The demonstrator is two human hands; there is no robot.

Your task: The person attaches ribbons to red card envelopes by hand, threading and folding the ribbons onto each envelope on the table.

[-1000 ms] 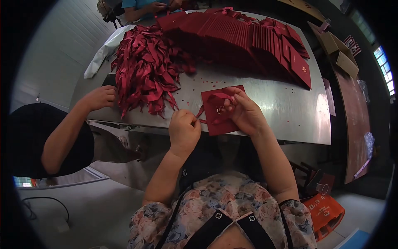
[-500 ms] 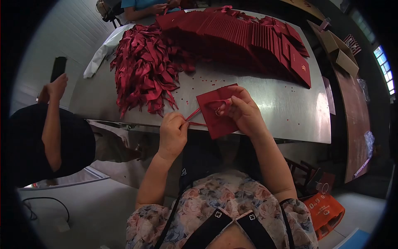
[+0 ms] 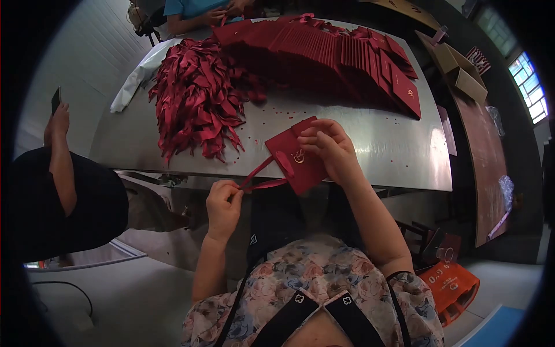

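Note:
A small dark red gift bag (image 3: 281, 143) with a gold emblem lies at the table's near edge, tilted. Its red ribbon handle (image 3: 258, 171) stretches to the left, pinched at the end between the thumb and fingers of my left hand (image 3: 223, 209). Over the bag's right side is my right hand (image 3: 334, 151), fingers apart and partly bent, covering some of the bag. Whether its palm touches the bag I cannot tell. A heap of red ribbons (image 3: 196, 98) lies to the left, beyond my left hand.
Many red bags (image 3: 324, 58) lean in a long row across the metal table (image 3: 370, 141). Across it sits a person in a blue top (image 3: 193, 8). At left, a person in dark clothes (image 3: 69, 202) holds a phone (image 3: 56, 99). An orange bag (image 3: 454, 289) stands at lower right.
My left hand has drawn the ribbon outward to the left, away from the bag. My right hand has let go of the ribbon and spread its fingers. The emblem now shows more fully.

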